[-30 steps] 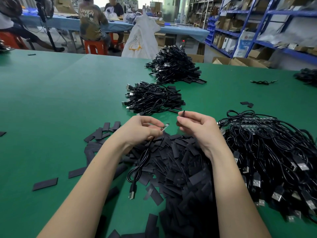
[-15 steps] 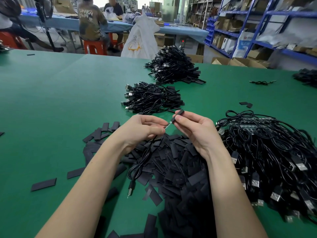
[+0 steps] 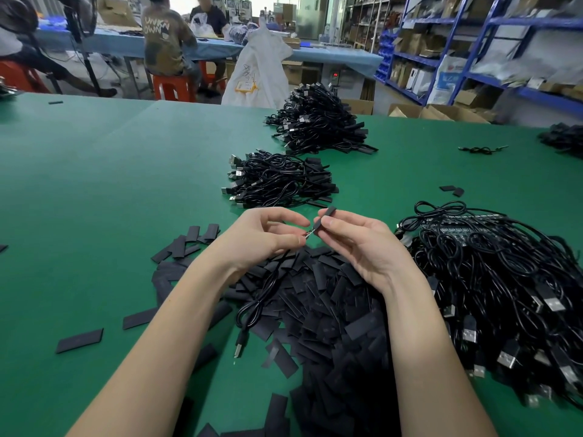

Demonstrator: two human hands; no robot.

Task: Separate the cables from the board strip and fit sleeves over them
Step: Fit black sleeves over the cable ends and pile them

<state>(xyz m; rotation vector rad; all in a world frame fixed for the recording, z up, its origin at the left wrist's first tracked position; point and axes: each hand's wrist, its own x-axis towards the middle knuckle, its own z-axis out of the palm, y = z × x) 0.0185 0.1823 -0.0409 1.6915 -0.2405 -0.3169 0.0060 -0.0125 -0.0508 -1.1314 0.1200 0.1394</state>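
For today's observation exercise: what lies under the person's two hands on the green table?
Under the left hand and right hand lies a heap of flat black sleeves. The table beneath that heap is covered.

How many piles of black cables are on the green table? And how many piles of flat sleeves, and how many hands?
cable piles: 4
sleeve pile: 1
hands: 2, the left hand pinching a cable, the right hand pinching a sleeve
Total: 7
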